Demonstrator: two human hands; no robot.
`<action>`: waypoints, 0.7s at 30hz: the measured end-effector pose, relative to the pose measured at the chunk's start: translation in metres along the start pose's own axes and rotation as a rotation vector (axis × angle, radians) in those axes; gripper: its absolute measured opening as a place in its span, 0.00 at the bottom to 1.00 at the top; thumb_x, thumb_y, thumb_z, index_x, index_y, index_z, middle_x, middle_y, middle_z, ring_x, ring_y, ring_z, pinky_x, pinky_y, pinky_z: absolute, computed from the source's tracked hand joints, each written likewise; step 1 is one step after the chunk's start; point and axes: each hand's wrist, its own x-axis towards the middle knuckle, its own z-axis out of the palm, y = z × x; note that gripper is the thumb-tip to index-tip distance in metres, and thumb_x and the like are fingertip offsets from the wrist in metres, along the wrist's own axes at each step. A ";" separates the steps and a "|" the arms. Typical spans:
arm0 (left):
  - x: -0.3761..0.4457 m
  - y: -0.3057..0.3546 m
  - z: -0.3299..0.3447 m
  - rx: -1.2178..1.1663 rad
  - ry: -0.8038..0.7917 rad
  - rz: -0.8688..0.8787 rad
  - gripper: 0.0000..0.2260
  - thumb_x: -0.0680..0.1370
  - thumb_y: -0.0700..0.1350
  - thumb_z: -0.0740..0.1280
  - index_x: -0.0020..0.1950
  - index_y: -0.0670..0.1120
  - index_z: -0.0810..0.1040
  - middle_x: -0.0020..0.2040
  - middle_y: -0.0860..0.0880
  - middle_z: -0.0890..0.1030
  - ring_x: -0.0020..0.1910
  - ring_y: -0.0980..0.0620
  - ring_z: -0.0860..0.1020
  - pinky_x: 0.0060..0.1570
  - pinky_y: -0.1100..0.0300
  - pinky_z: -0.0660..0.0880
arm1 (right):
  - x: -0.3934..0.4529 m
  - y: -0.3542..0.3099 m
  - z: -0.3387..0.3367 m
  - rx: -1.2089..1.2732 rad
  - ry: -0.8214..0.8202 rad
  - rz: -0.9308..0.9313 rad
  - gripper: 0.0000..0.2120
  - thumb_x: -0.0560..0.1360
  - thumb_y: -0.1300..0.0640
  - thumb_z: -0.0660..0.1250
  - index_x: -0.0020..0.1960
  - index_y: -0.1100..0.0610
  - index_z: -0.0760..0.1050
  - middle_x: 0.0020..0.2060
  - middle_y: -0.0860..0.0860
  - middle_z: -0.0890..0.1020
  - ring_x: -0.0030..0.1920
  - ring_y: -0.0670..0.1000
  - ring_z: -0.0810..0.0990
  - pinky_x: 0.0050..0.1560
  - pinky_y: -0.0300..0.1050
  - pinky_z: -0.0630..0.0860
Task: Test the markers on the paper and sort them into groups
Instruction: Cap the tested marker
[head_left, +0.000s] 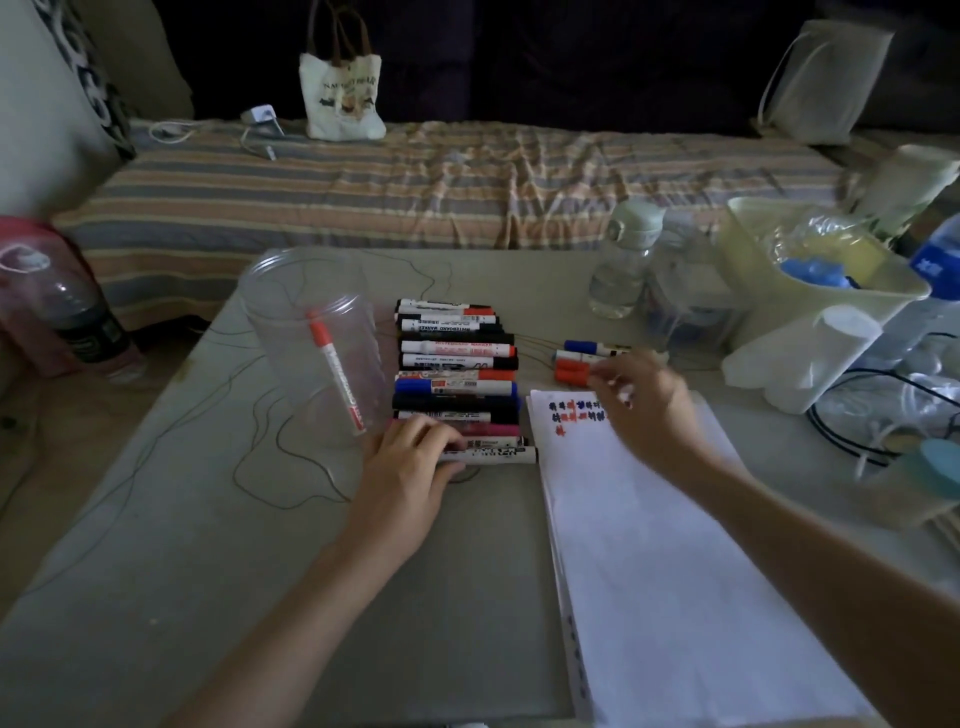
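Observation:
A row of several whiteboard markers (457, 374) lies side by side in the middle of the table. My left hand (410, 462) rests on the near end of the row, fingers curled on the nearest white marker (498, 455). White paper (665, 561) with red and blue test scribbles (571, 413) lies to the right. My right hand (644, 400), blurred, hovers over the paper's top edge beside a small group of red and blue markers (576, 364); what its fingers hold is unclear. A red marker (337, 371) stands in a clear plastic cup (306, 332).
Two clear bottles (623, 260) and a pale bin (810, 291) holding plastic items stand at the back right, cables (852, 415) beside them. A dark bottle (78, 317) is at the left. Thin wire (270, 441) loops over the table. A striped bed with a tote bag (343, 93) lies behind.

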 end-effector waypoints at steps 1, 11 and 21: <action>0.001 0.006 -0.003 -0.059 -0.007 0.024 0.08 0.73 0.42 0.72 0.50 0.46 0.79 0.50 0.51 0.77 0.50 0.50 0.77 0.52 0.56 0.73 | -0.011 -0.018 -0.002 0.055 -0.069 -0.077 0.06 0.78 0.59 0.66 0.52 0.59 0.81 0.45 0.51 0.81 0.42 0.49 0.81 0.41 0.41 0.78; 0.000 0.077 -0.031 -1.293 -0.117 -0.700 0.10 0.70 0.38 0.74 0.50 0.43 0.81 0.45 0.47 0.86 0.50 0.50 0.82 0.52 0.61 0.79 | -0.084 -0.080 -0.044 0.166 -0.582 0.211 0.11 0.82 0.49 0.59 0.50 0.52 0.78 0.33 0.46 0.79 0.32 0.46 0.75 0.37 0.45 0.76; 0.014 0.085 -0.034 -1.611 -0.077 -0.984 0.10 0.81 0.44 0.61 0.48 0.41 0.79 0.44 0.45 0.84 0.43 0.51 0.81 0.46 0.61 0.78 | -0.102 -0.095 -0.038 0.199 -0.385 0.135 0.15 0.81 0.48 0.61 0.45 0.57 0.77 0.28 0.46 0.73 0.26 0.45 0.68 0.28 0.40 0.65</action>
